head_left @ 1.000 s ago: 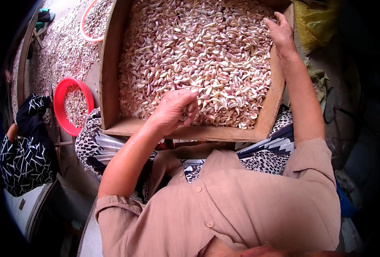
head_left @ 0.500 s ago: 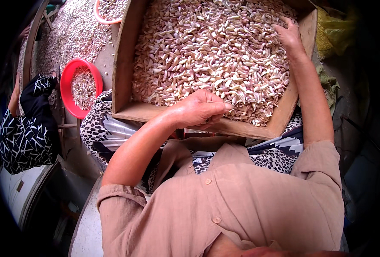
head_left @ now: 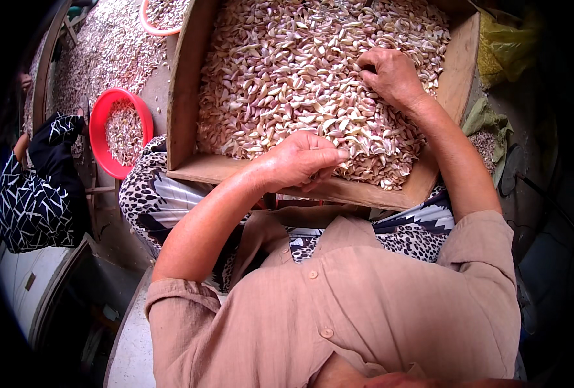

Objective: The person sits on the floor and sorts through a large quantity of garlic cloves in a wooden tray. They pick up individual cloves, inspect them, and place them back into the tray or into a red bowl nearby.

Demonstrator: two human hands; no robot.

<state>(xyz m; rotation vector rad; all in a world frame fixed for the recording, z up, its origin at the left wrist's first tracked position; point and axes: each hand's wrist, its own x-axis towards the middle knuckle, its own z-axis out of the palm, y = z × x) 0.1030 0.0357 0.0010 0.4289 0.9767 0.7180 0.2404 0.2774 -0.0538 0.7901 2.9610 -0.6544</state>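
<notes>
A layer of garlic cloves with pale purple-streaked skins fills a wooden tray across my lap. My left hand is closed above the tray's near edge, thumb pressed against the curled fingers. Whatever it holds, if anything, is hidden. Toward the right of the tray, my right hand is bent down at the surface of the cloves. Its fingers are drawn in, and their tips are too hard to see to tell what is between them.
Left of the tray stands a red basin with cloves in it; another pinkish basin is farther back. More cloves spread over a surface at the far left, near a person in black-and-white patterned clothes. A yellow sack lies beyond the tray's right side.
My right hand has come in from the tray's far right side toward the middle, and its fingers have drawn together. My left hand has stayed closed, almost in place.
</notes>
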